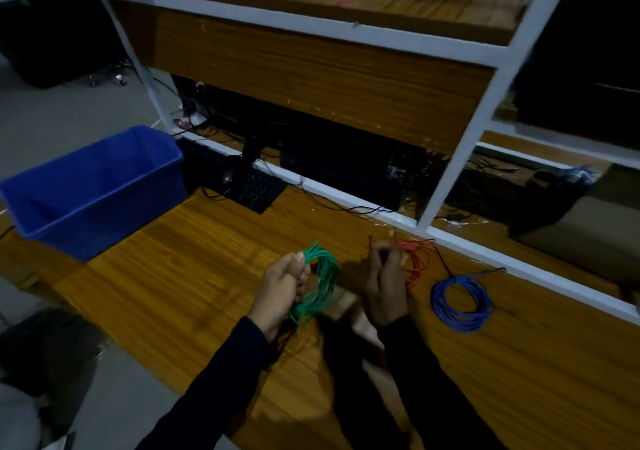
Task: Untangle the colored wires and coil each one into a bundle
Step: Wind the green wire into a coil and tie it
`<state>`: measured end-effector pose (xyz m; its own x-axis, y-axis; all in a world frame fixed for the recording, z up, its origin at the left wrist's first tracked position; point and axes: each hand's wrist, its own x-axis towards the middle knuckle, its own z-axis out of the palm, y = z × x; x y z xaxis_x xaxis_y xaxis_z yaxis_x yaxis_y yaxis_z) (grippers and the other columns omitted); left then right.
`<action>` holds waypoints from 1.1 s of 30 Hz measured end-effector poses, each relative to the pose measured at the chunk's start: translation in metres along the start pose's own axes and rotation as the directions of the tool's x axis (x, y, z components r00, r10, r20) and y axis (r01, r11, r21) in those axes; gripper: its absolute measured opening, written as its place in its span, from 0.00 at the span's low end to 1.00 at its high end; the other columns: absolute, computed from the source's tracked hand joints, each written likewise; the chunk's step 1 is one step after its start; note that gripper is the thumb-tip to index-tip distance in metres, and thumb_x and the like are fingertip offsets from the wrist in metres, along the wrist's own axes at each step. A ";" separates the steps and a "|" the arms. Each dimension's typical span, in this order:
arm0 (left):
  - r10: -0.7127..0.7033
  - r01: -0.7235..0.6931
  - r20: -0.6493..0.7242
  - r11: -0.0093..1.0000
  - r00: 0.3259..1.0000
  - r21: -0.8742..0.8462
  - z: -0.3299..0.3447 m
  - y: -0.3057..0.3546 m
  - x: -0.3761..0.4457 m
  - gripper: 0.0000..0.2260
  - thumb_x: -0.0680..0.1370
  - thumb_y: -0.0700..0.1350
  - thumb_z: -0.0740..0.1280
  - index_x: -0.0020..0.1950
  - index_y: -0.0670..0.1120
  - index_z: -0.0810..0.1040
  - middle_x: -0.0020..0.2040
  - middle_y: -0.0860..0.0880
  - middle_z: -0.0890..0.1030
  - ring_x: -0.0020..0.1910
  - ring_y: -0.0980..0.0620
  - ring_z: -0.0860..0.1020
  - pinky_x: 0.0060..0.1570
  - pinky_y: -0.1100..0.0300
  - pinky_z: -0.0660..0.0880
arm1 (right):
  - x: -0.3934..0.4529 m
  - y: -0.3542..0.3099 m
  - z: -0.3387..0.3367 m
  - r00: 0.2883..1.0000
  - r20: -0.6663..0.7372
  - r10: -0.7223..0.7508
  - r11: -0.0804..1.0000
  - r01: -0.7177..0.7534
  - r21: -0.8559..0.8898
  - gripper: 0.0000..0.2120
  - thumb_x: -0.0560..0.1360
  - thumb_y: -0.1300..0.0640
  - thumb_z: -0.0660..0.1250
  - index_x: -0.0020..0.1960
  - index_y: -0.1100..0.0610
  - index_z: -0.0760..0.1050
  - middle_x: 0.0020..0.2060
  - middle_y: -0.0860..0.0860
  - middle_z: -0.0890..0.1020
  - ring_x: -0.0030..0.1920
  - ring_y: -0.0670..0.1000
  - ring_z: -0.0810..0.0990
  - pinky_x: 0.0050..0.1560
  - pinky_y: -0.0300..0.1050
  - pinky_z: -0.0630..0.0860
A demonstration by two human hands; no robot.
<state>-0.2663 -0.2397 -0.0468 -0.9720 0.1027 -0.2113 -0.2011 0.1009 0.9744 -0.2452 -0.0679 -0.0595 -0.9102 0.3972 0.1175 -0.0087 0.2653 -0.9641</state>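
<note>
On the wooden desk: surroundings and clutter
Desk: wooden desk [180, 276] with a white frame rail [485, 252] along its far edge, holding up a wooden shelf above.
Bin: blue plastic bin [93, 186] at the desk's far left corner, well apart from both hands.
Keyboard: black keyboard [256, 190] and a dark mouse [225, 176] just beyond the bin, partly under the rail, thin black cables trailing round them.
Green wire: green coil [320, 285] held up off the desk, loops standing roughly upright, between the two hands.
Left hand: left hand [282, 287] has its fingers curled round the near-left side of the green coil, thumb on top; the loops fan out to its right.
Right hand: right hand [384, 276] is raised with fingertips pinched together on a thin dark strand; which wire that is cannot be told.
Red wire: red wire [414, 262] lies in loose loops on the desk just behind the right hand, partly hidden by it.
Blue wire: blue coil [462, 302] lies flat on the desk to the right of the right hand, apart from it, a dark tail running towards the rail.
Hard to see: dim light and blur; both dark sleeves cast shadow on the desk below the hands, and the green coil's lower end blurs into it.
</note>
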 end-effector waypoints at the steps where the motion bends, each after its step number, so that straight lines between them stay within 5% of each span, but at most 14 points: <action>1: 0.008 -0.008 0.027 1.000 1.000 0.016 0.015 -0.001 -0.004 0.15 0.85 0.51 0.58 0.42 0.47 0.74 0.31 0.55 0.69 0.28 0.58 0.67 0.30 0.63 0.64 | -0.022 -0.011 -0.021 0.999 -0.017 -0.044 0.999 0.044 -0.024 0.04 0.83 0.60 0.56 0.55 0.59 0.69 0.37 0.49 0.72 0.33 0.45 0.70 0.37 0.38 0.69; 4: 0.055 -0.061 0.135 0.997 0.989 0.039 0.071 0.000 -0.020 0.17 0.83 0.57 0.59 0.42 0.46 0.74 0.32 0.55 0.71 0.30 0.57 0.69 0.30 0.62 0.65 | -0.062 -0.008 -0.077 0.999 -0.050 -0.013 1.000 0.014 0.024 0.03 0.81 0.59 0.62 0.51 0.57 0.74 0.40 0.48 0.79 0.40 0.44 0.78 0.41 0.39 0.73; 8: 0.104 -0.154 0.262 0.972 0.960 0.180 0.159 0.005 -0.058 0.17 0.84 0.55 0.58 0.46 0.45 0.77 0.37 0.50 0.77 0.35 0.50 0.75 0.34 0.56 0.69 | -0.096 0.013 -0.150 0.958 -0.051 0.282 0.953 -0.273 0.134 0.02 0.77 0.63 0.69 0.47 0.57 0.79 0.38 0.51 0.84 0.37 0.42 0.82 0.37 0.37 0.77; 12: 0.120 -0.212 0.417 0.960 0.901 0.182 0.245 0.006 -0.113 0.14 0.84 0.54 0.59 0.48 0.47 0.78 0.38 0.50 0.79 0.38 0.48 0.78 0.40 0.52 0.73 | -0.123 0.032 -0.221 0.826 -0.172 0.537 0.816 -0.456 0.356 0.05 0.74 0.66 0.72 0.42 0.58 0.82 0.37 0.55 0.87 0.42 0.56 0.85 0.50 0.57 0.82; 17: 0.221 -0.405 0.588 0.892 0.778 0.200 0.325 0.009 -0.180 0.14 0.84 0.45 0.60 0.39 0.53 0.73 0.32 0.55 0.75 0.32 0.63 0.73 0.35 0.67 0.67 | -0.149 0.040 -0.298 0.650 -0.291 0.702 0.624 -0.364 0.691 0.03 0.72 0.69 0.71 0.43 0.63 0.79 0.37 0.59 0.85 0.39 0.57 0.83 0.42 0.48 0.79; 23: 0.244 -0.486 0.682 0.855 0.689 0.184 0.381 0.008 -0.221 0.15 0.84 0.50 0.59 0.41 0.44 0.73 0.34 0.51 0.75 0.33 0.60 0.72 0.35 0.64 0.68 | -0.175 0.041 -0.357 0.510 -0.403 0.760 0.590 -0.282 0.756 0.05 0.73 0.66 0.71 0.42 0.61 0.76 0.34 0.59 0.81 0.25 0.49 0.78 0.22 0.37 0.74; 27: 0.229 -0.506 0.718 0.841 0.657 0.194 0.395 0.015 -0.232 0.14 0.85 0.49 0.59 0.40 0.48 0.72 0.33 0.54 0.74 0.33 0.61 0.73 0.34 0.65 0.67 | -0.178 0.036 -0.375 0.506 -0.382 0.773 0.542 -0.213 0.813 0.06 0.73 0.69 0.69 0.41 0.61 0.76 0.35 0.59 0.81 0.27 0.50 0.79 0.24 0.38 0.75; 33: 0.252 -0.554 0.770 0.818 0.587 0.155 0.404 0.035 -0.232 0.15 0.83 0.49 0.58 0.38 0.49 0.71 0.32 0.54 0.71 0.30 0.62 0.69 0.31 0.66 0.64 | -0.178 0.029 -0.385 0.596 -0.390 0.702 0.537 -0.083 0.839 0.07 0.73 0.73 0.66 0.43 0.63 0.77 0.36 0.59 0.82 0.36 0.53 0.80 0.36 0.43 0.78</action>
<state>0.0012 0.1394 0.0047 -0.5275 0.8473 0.0621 0.3933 0.1787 0.9019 0.0761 0.2074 -0.0166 -0.3867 0.7657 -0.5140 -0.2762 -0.6279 -0.7276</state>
